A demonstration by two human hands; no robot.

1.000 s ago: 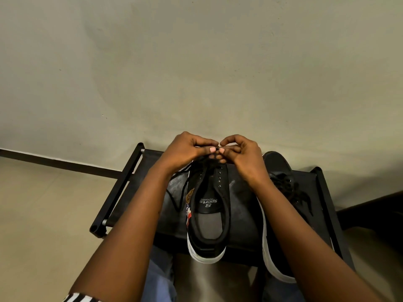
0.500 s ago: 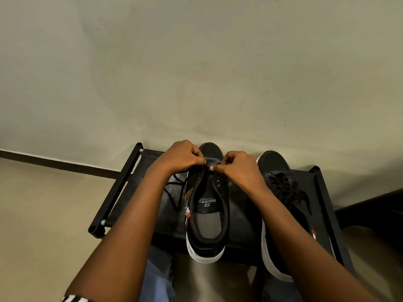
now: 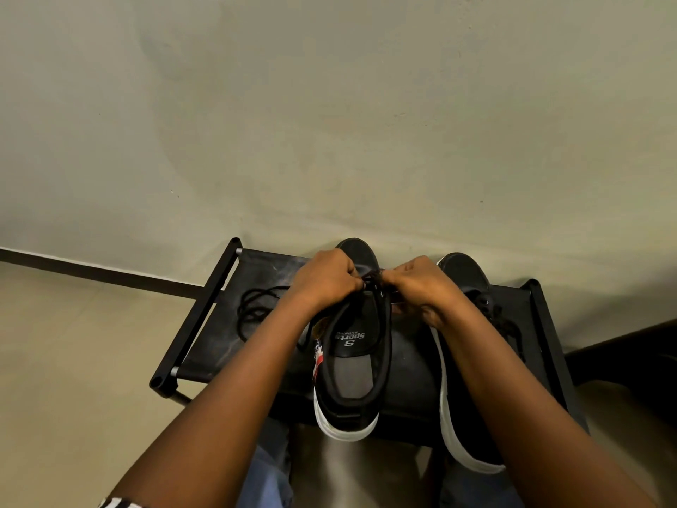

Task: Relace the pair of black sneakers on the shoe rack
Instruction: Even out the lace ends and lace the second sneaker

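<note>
Pinching lace [image 3: 370, 277], left hand [image 3: 322, 284] curls beside right hand [image 3: 421, 286].

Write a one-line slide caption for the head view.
Left hand and right hand pinch the thin black lace over the open black white-soled sneaker on the black fabric-topped shoe rack.

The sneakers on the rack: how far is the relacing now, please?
Done, it seems: the right sneaker looks laced. In hand: the left hand and right hand pinch the lace at the front eyelets of the left sneaker. Left: the rest of its eyelets look unlaced, and most of the lace lies loose on the rack.
</note>
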